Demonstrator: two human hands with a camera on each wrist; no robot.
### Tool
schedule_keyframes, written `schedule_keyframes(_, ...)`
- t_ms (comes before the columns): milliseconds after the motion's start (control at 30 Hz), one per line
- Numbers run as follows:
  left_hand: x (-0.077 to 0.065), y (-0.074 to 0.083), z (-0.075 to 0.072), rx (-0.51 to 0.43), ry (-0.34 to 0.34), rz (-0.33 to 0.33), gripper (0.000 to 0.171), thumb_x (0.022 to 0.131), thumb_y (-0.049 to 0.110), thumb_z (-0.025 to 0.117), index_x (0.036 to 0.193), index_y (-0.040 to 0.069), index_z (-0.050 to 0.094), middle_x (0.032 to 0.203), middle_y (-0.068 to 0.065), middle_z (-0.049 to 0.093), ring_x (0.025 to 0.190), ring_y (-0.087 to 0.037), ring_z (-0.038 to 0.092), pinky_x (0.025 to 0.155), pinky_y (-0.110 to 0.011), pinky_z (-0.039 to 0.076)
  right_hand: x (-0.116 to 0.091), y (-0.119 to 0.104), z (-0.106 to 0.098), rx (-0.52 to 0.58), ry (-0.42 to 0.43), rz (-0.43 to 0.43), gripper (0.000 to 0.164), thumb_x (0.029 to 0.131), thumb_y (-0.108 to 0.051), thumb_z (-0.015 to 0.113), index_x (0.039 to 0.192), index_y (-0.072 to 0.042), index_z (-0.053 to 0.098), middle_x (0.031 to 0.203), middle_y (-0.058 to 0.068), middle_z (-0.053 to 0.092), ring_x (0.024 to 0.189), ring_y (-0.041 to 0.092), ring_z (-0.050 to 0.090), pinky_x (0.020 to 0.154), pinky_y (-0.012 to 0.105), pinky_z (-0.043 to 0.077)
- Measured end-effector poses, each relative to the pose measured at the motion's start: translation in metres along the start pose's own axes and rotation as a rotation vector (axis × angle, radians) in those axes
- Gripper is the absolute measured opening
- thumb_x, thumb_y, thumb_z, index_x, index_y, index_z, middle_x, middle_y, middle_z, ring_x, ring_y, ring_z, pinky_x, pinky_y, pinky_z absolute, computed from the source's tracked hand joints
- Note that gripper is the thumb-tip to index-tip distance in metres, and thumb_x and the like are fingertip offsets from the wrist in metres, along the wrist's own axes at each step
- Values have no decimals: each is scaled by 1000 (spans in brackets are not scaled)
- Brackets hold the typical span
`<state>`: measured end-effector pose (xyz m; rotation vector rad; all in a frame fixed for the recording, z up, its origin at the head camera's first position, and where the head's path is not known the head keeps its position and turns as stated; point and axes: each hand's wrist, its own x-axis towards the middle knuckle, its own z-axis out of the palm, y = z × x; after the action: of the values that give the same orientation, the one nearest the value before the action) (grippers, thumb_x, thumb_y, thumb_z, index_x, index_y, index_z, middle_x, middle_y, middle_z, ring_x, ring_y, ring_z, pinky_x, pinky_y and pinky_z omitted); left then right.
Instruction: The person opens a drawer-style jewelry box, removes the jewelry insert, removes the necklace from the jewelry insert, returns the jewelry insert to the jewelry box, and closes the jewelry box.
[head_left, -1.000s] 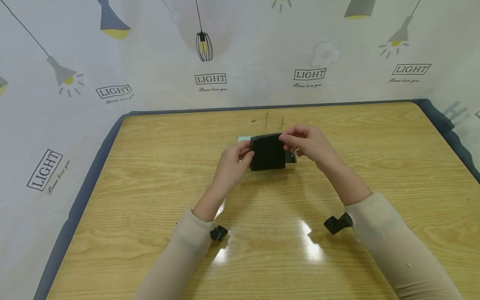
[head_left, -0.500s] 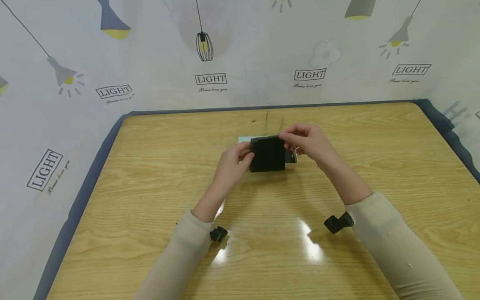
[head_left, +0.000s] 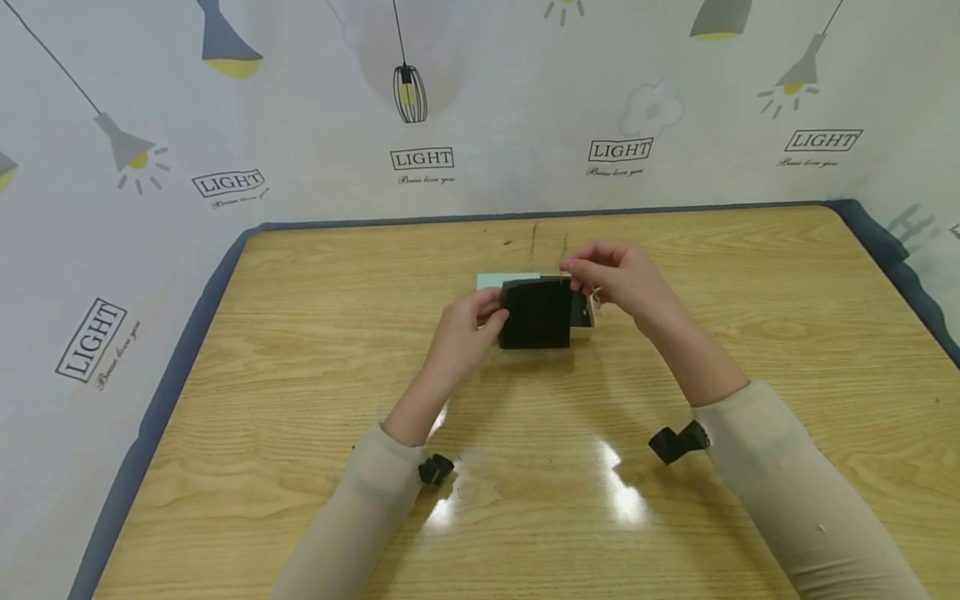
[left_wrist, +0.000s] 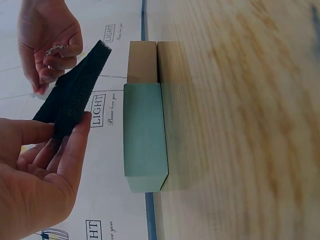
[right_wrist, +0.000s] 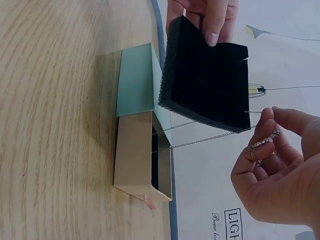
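Observation:
In the head view my left hand (head_left: 467, 327) holds a black foam pad (head_left: 536, 315) by its left edge, above a small box. My right hand (head_left: 617, 279) pinches a thin silver chain (right_wrist: 212, 137) beside the pad's upper right corner. In the right wrist view the chain runs from the fingertips past the pad's slit edge down into the box drawer (right_wrist: 135, 155). A sparkling piece of jewellery (right_wrist: 263, 143) hangs across the right fingers; whether it joins the chain cannot be told. The drawer is beige, partly out of a pale green sleeve (left_wrist: 145, 130).
The box lies on a wood-grain table (head_left: 525, 467), near its back. A pink ribbon tab (right_wrist: 149, 202) sticks out from the drawer's end. Behind the table stands a backdrop (head_left: 510, 100) printed with lamps. Small black devices (head_left: 678, 443) sit at both cuffs.
The right hand has risen slightly and come away from the foam pad's corner. The pad has sunk a little in the left hand, showing more of the green sleeve behind it.

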<state>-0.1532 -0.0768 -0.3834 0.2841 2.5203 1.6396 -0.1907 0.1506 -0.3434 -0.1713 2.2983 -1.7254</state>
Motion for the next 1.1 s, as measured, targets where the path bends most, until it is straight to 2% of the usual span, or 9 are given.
schedule_keyframes(267, -1, -2, -1, -15, -11, -2, 30, 102, 6, 54, 130, -1, 61, 126, -19, 68, 113, -29, 68, 77, -28, 62, 0, -5, -2, -5, 5, -2, 20, 99, -29, 62, 103, -10, 67, 74, -12, 64, 70, 8, 54, 55, 22, 46)
schedule_keyframes(467, -1, -2, -2, -12, -12, 0, 31, 102, 6, 54, 131, -1, 61, 126, -19, 68, 113, -29, 68, 77, -29, 62, 0, -6, -3, -6, 4, -11, 12, 100, -28, 61, 96, -18, 66, 75, -13, 64, 71, 9, 53, 57, 22, 45)
schedule_keyframes(733, -1, -2, -2, 12, -34, 17, 34, 102, 7, 54, 135, -1, 58, 129, -20, 67, 118, -30, 66, 84, -33, 62, 1, -8, -4, -4, 20, -36, 12, 99, -27, 63, 96, -17, 68, 73, -12, 64, 69, 8, 54, 56, 22, 45)
schedule_keyframes(933, 0, -2, -2, 15, -58, 26, 35, 102, 7, 54, 136, -1, 57, 131, -20, 65, 121, -30, 65, 88, -34, 61, 1, -9, -5, 20, 25, -33, 10, 98, -26, 64, 90, -22, 68, 71, -12, 65, 69, 8, 53, 55, 21, 44)
schedule_keyframes(1100, -1, -3, -2, 27, -87, 31, 39, 102, 7, 53, 141, -2, 53, 136, -20, 62, 125, -30, 62, 94, -35, 59, 2, -10, -7, 37, 24, -38, 10, 98, -26, 64, 93, -19, 69, 72, -12, 65, 69, 8, 53, 54, 20, 44)
